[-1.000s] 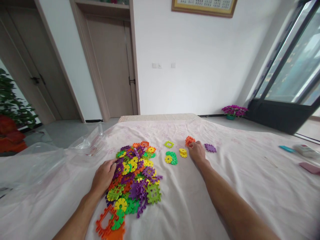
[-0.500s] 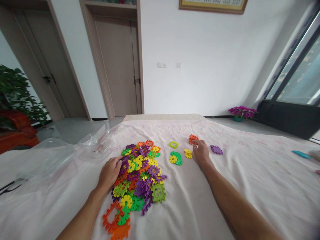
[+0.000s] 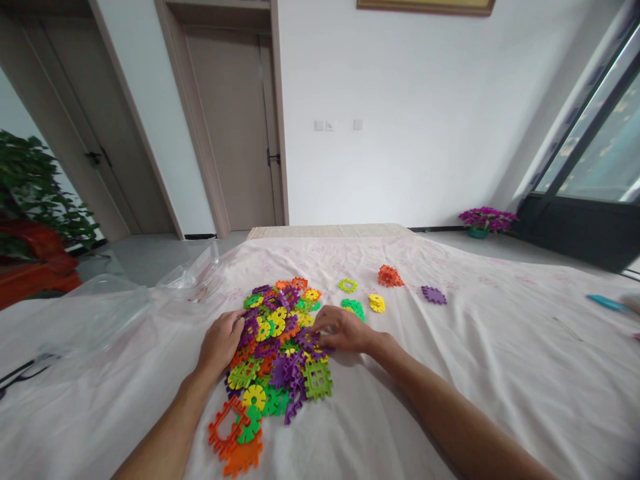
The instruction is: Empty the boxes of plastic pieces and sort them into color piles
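Observation:
My left hand (image 3: pixel 221 341) lies against the left side of a pile of plastic interlocking pieces (image 3: pixel 277 353), its fingers curled at the edge of the pile; what they hold, if anything, is hidden. From the other side my right hand (image 3: pixel 347 329) reaches in, thumb and fingers closed about the edge of a purple square interlocking piece (image 3: pixel 307 339). Purple, orange, green and yellow pieces, some square and some flower-shaped, lie mixed in the pile. Behind my right hand are a green stack (image 3: pixel 356 308), partly covered by it, and a small yellow stack (image 3: pixel 377 303).
An orange stack (image 3: pixel 390 275), a lime ring piece (image 3: pixel 347 285) and a purple piece (image 3: pixel 433 295) lie apart on the pale cloth (image 3: pixel 400 400). Clear plastic containers (image 3: pixel 100 310) stand at left, near dark-framed glasses (image 3: pixel 25 373). A blue object (image 3: pixel 605 302) lies far right.
My right hand has left the orange stack and moved left and nearer, to the right side of the pile. The orange stack stays behind on the cloth. My left hand has barely moved.

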A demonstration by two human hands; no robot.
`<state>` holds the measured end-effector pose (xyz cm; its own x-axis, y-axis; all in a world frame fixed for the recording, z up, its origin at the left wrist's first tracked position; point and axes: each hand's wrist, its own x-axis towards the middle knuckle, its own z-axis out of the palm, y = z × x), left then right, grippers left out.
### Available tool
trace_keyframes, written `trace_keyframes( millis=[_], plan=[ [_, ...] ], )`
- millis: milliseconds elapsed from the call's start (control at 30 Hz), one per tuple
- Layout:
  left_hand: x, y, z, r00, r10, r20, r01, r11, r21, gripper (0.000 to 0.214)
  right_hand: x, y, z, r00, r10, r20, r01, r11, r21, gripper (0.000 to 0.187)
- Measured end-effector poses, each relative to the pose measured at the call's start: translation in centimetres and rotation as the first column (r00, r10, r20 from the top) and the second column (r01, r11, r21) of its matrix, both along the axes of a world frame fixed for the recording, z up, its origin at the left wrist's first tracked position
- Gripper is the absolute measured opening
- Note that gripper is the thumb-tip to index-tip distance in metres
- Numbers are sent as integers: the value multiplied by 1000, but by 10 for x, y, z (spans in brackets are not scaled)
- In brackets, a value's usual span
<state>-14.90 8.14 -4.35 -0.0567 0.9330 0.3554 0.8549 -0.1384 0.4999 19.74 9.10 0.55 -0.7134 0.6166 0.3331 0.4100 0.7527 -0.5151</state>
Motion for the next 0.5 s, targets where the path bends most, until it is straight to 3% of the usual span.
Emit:
trace_keyframes(
  millis=[233,500],
  plan=[
    [-1,1,-2,1000,-4,0,4,1000,6,46,0,-4,-1,995,95,29,-96,995,40,22],
    [-2,1,-2,1000,-11,0,11,1000,-13,46,-3,-8,3,998,60,14,-60,998,4,17]
  ],
)
